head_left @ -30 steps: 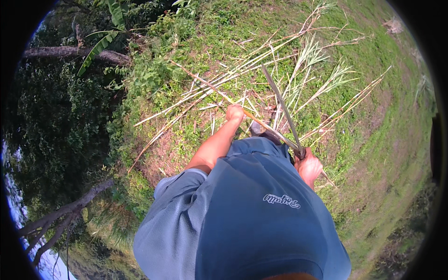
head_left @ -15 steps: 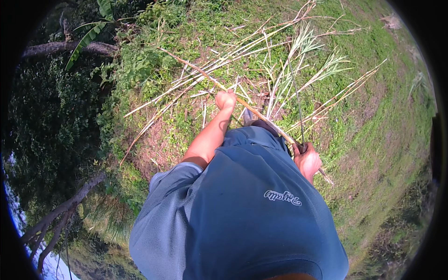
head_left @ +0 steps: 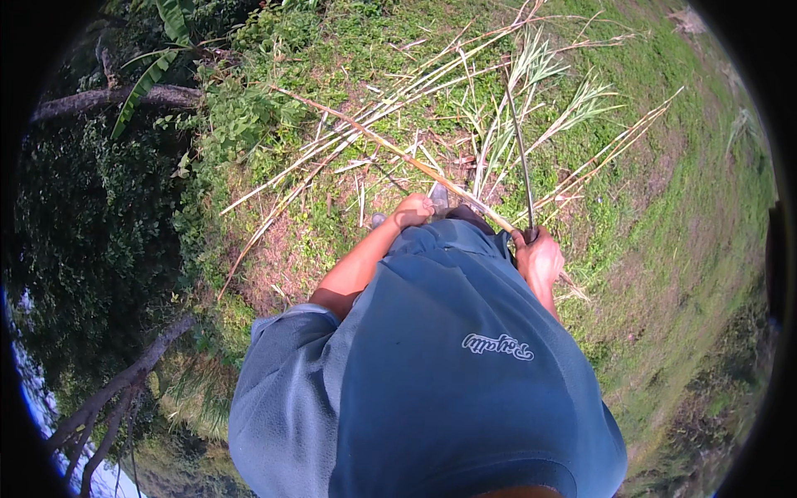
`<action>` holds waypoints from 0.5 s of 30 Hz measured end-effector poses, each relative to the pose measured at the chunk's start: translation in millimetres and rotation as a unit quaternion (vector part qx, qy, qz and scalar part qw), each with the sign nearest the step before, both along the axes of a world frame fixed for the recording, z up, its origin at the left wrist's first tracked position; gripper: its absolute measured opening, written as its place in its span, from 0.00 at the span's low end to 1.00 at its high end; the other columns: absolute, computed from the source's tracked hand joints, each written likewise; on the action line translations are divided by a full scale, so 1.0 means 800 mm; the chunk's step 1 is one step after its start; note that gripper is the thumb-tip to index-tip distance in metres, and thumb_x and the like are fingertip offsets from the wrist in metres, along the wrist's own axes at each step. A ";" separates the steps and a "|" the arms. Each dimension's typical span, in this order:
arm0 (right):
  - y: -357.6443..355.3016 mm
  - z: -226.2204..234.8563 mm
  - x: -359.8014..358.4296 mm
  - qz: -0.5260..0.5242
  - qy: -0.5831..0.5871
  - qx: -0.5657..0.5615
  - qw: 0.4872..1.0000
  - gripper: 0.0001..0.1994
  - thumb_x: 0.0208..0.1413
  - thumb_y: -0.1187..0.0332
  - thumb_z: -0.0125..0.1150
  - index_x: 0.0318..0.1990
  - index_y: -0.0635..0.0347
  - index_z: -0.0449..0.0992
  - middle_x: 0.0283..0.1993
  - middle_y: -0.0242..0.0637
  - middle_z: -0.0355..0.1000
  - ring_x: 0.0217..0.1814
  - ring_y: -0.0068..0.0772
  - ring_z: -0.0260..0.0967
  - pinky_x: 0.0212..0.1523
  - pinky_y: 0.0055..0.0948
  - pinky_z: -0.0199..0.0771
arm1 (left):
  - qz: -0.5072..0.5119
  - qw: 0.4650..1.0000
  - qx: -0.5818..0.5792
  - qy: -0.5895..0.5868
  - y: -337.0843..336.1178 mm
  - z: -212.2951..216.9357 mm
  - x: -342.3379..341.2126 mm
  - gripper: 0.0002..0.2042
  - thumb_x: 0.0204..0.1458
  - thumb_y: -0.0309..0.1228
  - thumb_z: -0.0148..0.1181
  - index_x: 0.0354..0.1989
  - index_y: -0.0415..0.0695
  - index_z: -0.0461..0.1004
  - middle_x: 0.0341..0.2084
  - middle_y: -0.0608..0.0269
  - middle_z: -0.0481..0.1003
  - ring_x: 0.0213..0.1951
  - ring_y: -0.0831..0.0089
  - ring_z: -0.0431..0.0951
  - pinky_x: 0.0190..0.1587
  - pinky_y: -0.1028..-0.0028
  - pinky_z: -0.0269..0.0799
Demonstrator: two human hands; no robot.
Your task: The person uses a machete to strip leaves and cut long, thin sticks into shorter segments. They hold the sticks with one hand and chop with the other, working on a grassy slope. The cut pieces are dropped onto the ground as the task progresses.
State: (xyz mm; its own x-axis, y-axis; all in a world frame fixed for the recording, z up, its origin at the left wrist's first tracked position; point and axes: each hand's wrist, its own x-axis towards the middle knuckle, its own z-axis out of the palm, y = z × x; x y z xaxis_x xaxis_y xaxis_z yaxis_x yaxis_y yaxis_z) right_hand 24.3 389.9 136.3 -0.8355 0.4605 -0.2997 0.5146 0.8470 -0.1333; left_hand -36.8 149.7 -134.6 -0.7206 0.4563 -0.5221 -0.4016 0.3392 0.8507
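Observation:
A long yellow-brown cane stalk [head_left: 415, 164] slants across in front of me, its near end at my right hand [head_left: 540, 256]. That hand is closed around the stalk and the handle of a machete-like tool, whose long, thin, dark blade [head_left: 520, 148] points away from me. My left hand [head_left: 413, 211] is a loose fist just in front of my waist, apart from the stalk. Whatever its curled fingers may hold is hidden.
Cut stalks [head_left: 398, 100] and leafy cane tops [head_left: 531, 70] lie on the grass ahead, with more thin stalks [head_left: 623, 149] to the right. My shoe [head_left: 439, 196] stands among them. Dark shrubs [head_left: 91, 207] and a tree branch [head_left: 124, 101] border the left.
My left hand has let go of the stalk and drawn back toward my waist. My right hand, still gripping stalk and blade, has moved slightly up and left.

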 end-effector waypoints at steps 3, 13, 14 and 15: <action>0.004 -0.006 0.003 0.004 -0.016 -0.006 1.000 0.19 0.48 0.52 0.67 0.32 0.59 0.74 0.27 0.50 0.75 0.33 0.56 0.74 0.35 0.49 0.70 | 0.347 0.919 0.068 -0.173 -0.012 0.012 -0.043 0.18 0.60 0.39 0.47 0.50 0.37 0.68 0.39 0.52 0.78 0.31 0.65 0.79 0.31 0.65 0.74; 0.080 -0.022 0.060 -0.044 0.001 -0.095 0.995 0.17 0.46 0.55 0.70 0.30 0.62 0.76 0.25 0.44 0.75 0.28 0.47 0.72 0.34 0.43 0.70 | 0.376 0.855 0.268 -0.235 0.027 0.045 -0.076 0.12 0.63 0.37 0.44 0.43 0.40 0.69 0.41 0.54 0.79 0.38 0.69 0.79 0.41 0.73 0.76; 0.092 -0.022 0.071 -0.062 -0.005 -0.119 0.991 0.17 0.46 0.56 0.70 0.29 0.62 0.75 0.23 0.42 0.74 0.26 0.44 0.71 0.33 0.42 0.70 | 0.368 0.857 0.271 -0.241 0.035 0.050 -0.068 0.12 0.63 0.37 0.46 0.43 0.40 0.69 0.41 0.54 0.78 0.39 0.69 0.79 0.42 0.72 0.76; 0.105 -0.023 0.082 -0.079 -0.012 -0.143 0.986 0.17 0.46 0.57 0.70 0.28 0.63 0.75 0.22 0.41 0.73 0.24 0.42 0.70 0.31 0.40 0.69 | 0.354 0.860 0.280 -0.238 0.043 0.055 -0.065 0.12 0.62 0.37 0.47 0.43 0.40 0.70 0.42 0.54 0.78 0.39 0.69 0.79 0.42 0.72 0.76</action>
State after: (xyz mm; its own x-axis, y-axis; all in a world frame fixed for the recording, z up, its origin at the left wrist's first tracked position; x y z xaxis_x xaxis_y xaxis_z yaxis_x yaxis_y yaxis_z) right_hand 90.1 473.5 117.7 -0.7511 0.4787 -0.4546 0.6433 0.6852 -0.3415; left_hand -88.5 184.4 -90.4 -0.6862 0.2675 -0.6764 -0.6872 -0.5432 0.4824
